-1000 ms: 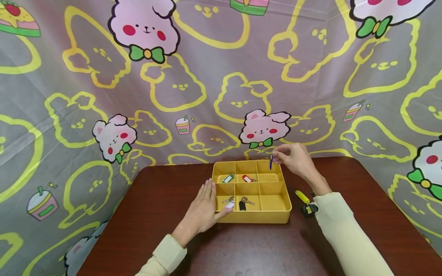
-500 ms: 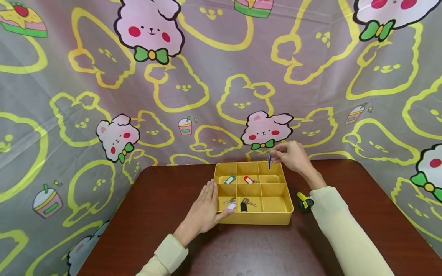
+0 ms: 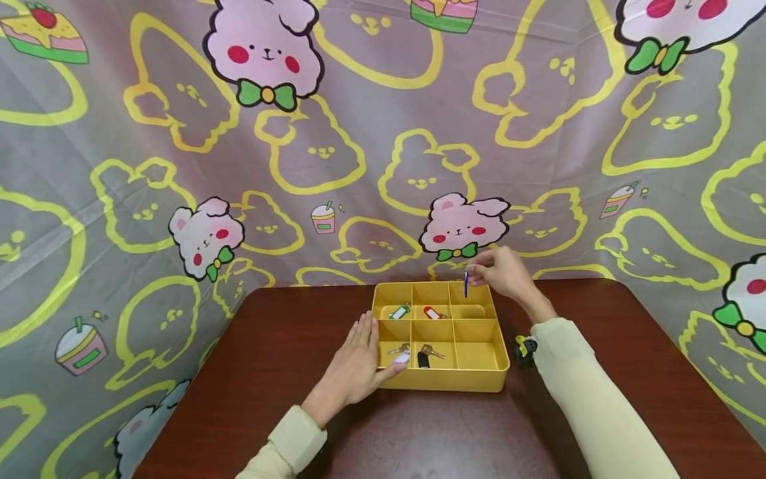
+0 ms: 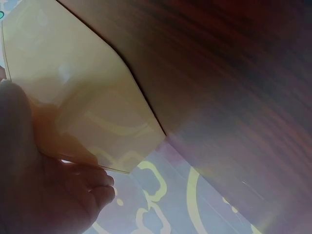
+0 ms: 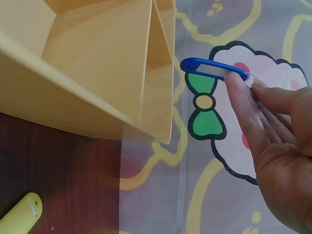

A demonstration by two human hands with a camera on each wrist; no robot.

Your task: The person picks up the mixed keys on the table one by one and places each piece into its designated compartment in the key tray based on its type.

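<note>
My right hand [image 3: 505,271] pinches a blue key tag [image 5: 209,68] by its ring end, with the tag hanging over the back right compartment of a yellow divided box [image 3: 443,381]. Whether a key hangs from its ring cannot be seen. Flat along the box's left wall lies my left hand [image 3: 350,368], fingers straight, thumb at the front rim. In the back row sit a green key tag [image 3: 399,312] at left and a red key tag [image 3: 431,313] in the middle. The front row has a white key tag [image 3: 402,358] with keys at left, and a black key tag [image 3: 423,360] with keys in the middle.
On the dark wooden table [image 3: 287,332], right of the box, lies a yellow key tag [image 5: 22,214], partly covered in the head view by the wrist camera [image 3: 524,358]. A patterned cloth [image 3: 359,166] hangs closely behind the table.
My right hand has shifted slightly left with the blue key tag, still above the back right compartment. The head view has turned a little. My left hand stays against the box.
</note>
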